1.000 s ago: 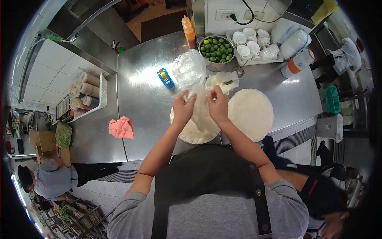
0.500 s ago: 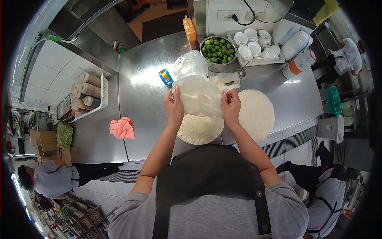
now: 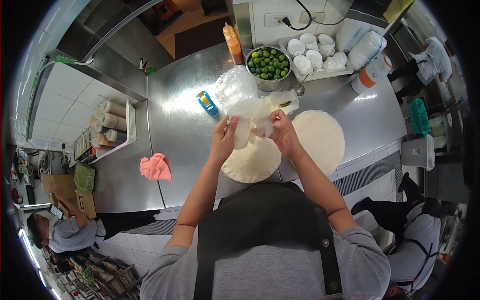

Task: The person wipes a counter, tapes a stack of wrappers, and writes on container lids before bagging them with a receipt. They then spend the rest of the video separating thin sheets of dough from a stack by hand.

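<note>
My left hand (image 3: 224, 139) and my right hand (image 3: 286, 136) pinch a thin, translucent whitish sheet (image 3: 243, 134), folded and bunched between them. Below it on the steel counter lies a pale round of flat dough or tortillas (image 3: 251, 162), partly covered by the sheet. A second, larger pale round (image 3: 320, 142) is to the right of my right hand. Just beyond my hands sit an open whitish wrapper (image 3: 290, 100) with a dark green piece on it and a crumpled clear plastic bag (image 3: 235, 89). A blue tape dispenser (image 3: 207, 103) rests beyond my left hand.
At the back stand orange squeeze bottles (image 3: 233, 45), a metal pot of limes (image 3: 269, 64) and a tray of small white dishes (image 3: 315, 75). Leftward are a pink cloth (image 3: 155, 167) and a white basket of bottles (image 3: 131, 122). Other people are at both sides.
The sheet, spread wide before, is now gathered smaller as my hands have come closer together. The person at the left now shows a phone in hand.
</note>
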Demonstrator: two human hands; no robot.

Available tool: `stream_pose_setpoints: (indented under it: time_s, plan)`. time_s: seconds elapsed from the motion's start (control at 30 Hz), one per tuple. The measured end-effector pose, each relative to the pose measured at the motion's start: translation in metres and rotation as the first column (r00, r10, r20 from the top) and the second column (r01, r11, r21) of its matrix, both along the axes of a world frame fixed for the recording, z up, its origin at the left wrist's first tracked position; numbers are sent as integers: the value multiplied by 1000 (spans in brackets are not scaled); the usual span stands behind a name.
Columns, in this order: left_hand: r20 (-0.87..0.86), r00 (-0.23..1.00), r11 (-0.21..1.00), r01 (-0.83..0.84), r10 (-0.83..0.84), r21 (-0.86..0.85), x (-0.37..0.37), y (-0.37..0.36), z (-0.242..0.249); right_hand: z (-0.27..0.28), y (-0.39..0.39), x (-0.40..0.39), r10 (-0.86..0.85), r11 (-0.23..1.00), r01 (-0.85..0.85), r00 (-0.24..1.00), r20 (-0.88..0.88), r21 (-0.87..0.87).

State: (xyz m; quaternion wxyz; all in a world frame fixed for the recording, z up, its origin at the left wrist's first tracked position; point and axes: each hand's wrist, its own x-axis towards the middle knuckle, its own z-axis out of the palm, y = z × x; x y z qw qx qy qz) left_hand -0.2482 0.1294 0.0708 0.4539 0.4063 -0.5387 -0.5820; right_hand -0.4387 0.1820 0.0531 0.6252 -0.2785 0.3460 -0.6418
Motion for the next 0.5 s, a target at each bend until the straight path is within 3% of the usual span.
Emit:
stream_pose_setpoints:
  time_s: [0.03, 0.07, 0.13, 0.17, 0.23, 0.27, 0.3, 0.33, 0.37, 0.43, 0.47, 0.5]
  plan:
    - [40, 998, 997, 49, -46, -65, 2, 2, 4, 17, 1, 5, -53, 983, 6, 968, 247, 185]
    - [83, 993, 987, 98, -88, -128, 4, 4, 7, 19, -3, 1, -58, 983, 12, 967, 249, 184]
    - [127, 982, 981, 158, -143, -111, 15, 3, -3, 21, -16, -8, 134, 900, -107, 990, -34, 422]
    - [168, 967, 973, 210, -192, -92, 19, 3, -8, 19, -17, -9, 135, 901, -108, 990, -35, 420]
    - [79, 977, 978, 203, -200, -45, 14, 12, 10, 14, -21, -7, 185, 957, -123, 957, -224, 262]
    - [-12, 979, 979, 203, -202, 7, 12, 15, 16, 16, -20, -9, 190, 956, -129, 956, -225, 262]
    - [-13, 980, 980, 197, -197, 6, 17, 12, 16, 26, -17, -11, 153, 981, -96, 921, -359, 171]
    - [38, 954, 953, 299, -298, -49, 24, 6, 14, 33, -15, -11, 102, 994, -75, 870, -483, 75]
    - [94, 916, 912, 399, -391, -97, 28, 1, 13, 35, -15, -10, 108, 994, -81, 868, -484, 77]
    - [89, 924, 927, 375, -371, -27, 24, 0, 14, 38, -11, -4, 42, 959, -236, 667, -744, -158]
    - [86, 930, 934, 355, -357, 38, 19, 0, 14, 40, -10, -1, 48, 958, -241, 668, -743, -155]
    - [291, 909, 951, 308, -299, 18, 10, 4, 29, 45, -9, 2, -20, 939, -273, 563, -826, -209]
